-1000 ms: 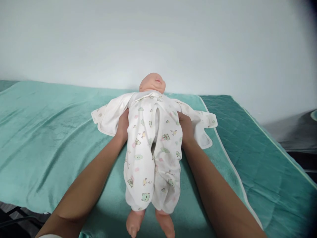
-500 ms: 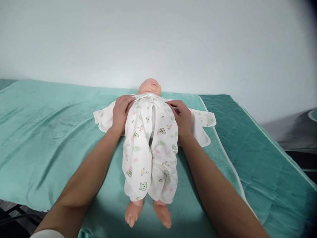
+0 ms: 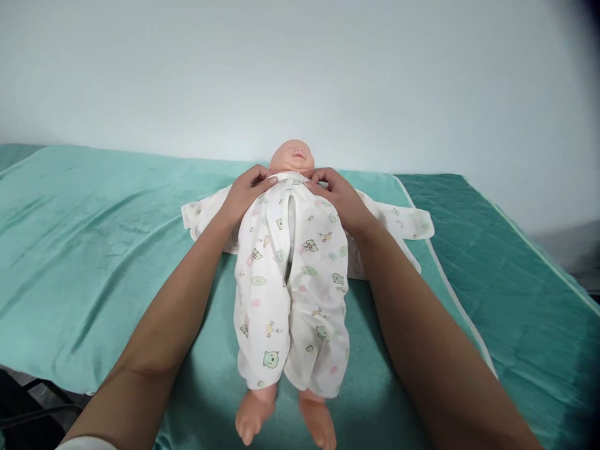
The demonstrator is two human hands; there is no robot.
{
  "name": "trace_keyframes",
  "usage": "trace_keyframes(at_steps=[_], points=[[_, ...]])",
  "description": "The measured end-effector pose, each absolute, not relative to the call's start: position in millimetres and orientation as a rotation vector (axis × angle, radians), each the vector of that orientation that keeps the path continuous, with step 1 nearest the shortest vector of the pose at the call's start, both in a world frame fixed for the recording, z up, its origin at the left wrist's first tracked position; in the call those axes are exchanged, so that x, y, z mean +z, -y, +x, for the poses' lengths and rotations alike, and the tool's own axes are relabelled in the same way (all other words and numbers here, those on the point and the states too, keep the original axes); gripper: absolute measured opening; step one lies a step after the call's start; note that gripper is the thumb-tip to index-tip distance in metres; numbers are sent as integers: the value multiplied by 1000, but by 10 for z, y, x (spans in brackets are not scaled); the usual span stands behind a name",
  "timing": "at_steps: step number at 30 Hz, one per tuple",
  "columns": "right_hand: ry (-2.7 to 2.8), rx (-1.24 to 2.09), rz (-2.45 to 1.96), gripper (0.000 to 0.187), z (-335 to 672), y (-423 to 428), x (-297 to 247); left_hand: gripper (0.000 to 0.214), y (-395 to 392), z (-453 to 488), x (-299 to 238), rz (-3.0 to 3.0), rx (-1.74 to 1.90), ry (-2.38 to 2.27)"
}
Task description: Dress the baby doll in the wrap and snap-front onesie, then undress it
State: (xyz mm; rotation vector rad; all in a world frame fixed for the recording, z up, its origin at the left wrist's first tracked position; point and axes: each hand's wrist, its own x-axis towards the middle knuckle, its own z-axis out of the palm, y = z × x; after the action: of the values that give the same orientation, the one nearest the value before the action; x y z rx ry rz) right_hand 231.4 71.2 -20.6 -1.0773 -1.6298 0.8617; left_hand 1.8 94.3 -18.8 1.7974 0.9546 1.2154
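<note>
A baby doll (image 3: 293, 156) lies on its back, head at the far side and bare feet toward me. White printed baby pants (image 3: 314, 294) with a split crotch cover its legs and reach up to the chest. My left hand (image 3: 250, 190) is closed on the left side of the waistband, thumb on top. On the opposite side, my right hand (image 3: 335, 194) grips the waistband between thumb and bent fingers; some fingertips are hidden. Beneath the doll, a matching white baby shirt (image 3: 405, 222) lies spread with its sleeves out to both sides.
A light green blanket (image 3: 117, 250) with pale edging lies under the doll, wrinkled on the left. Darker green quilted bedding (image 3: 492, 300) shows at the right. A pale wall (image 3: 300, 75) rises behind the bed's far edge.
Both hands have moved up from the sides of the pants to the waistband near the doll's neck, and my right hand has come inward. The doll's head has turned slightly to face upward.
</note>
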Motion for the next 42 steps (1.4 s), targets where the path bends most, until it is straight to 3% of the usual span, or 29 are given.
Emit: trace_keyframes(at_steps=[7,14,18,22,24,29,34,38,42], points=[[1665,849,-1079,28,2282,-792,-173,18,-1116,41,-212,1845,1224,-1025],[1619,505,-1280,27,2255,-1013,-261,15,-1259,117,-245,1845,1307,-1225],[1587,543,-1243,23,2273,-1066,-330,2,-1207,133,-204,1820,1285,-1093],[1527,600,-1151,12,2255,-970,-363,23,-1106,121,-172,1872,1223,-1030],[1532,595,-1109,12,2251,-849,-363,27,-1057,91,-190,1910,1222,-1047],[1614,566,-992,32,2303,-475,-396,32,-943,-57,-330,2135,1242,-1114],[1610,567,-1138,49,2375,-111,-526,41,-710,-222,-464,2381,1166,-1382],[1589,451,-1185,45,2355,384,-597,46,-164,-314,-501,2394,1114,-1521],[1483,359,-1152,33,2186,1169,-561,31,675,-374,-526,2147,1301,-1507]])
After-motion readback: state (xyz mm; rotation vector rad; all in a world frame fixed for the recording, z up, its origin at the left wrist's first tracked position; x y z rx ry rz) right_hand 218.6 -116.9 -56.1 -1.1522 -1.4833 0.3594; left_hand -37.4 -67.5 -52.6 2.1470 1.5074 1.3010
